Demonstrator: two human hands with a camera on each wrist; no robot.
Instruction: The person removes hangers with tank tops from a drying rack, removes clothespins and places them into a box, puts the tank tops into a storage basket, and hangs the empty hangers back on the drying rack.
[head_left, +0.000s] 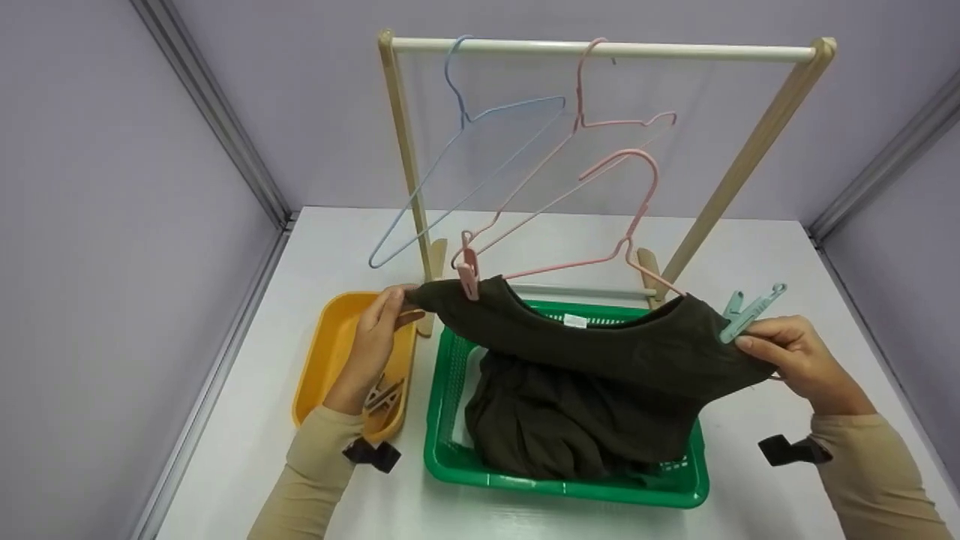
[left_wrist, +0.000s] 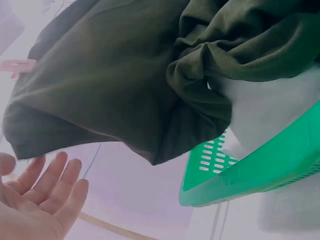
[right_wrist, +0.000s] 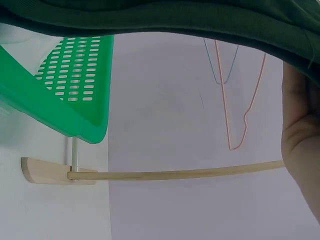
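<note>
A dark green shirt (head_left: 600, 360) is spread above the green basket (head_left: 562, 487), its lower part bunched inside. A pink hanger (head_left: 649, 195) runs into its neckline. A pink clothespin (head_left: 469, 274) clips one shoulder, a teal clothespin (head_left: 750, 315) the other. My left hand (head_left: 375, 337) pinches the shirt's left end between thumb and fingertips; in the left wrist view the other fingers of this hand (left_wrist: 45, 195) are spread below the hem. At the right end, my right hand (head_left: 802, 356) holds the cloth with its thumb on top, beside the teal clothespin; the cloth hides its fingertips in the right wrist view.
Behind the basket stands a rack with a white rail (head_left: 697, 51) and wooden legs (head_left: 742, 169). A blue hanger (head_left: 427, 184) and another pink hanger (head_left: 536, 169) hang from it. To the left, a yellow tray (head_left: 319, 360) contains clothespins (head_left: 382, 394). Walls enclose the white table (head_left: 247, 360).
</note>
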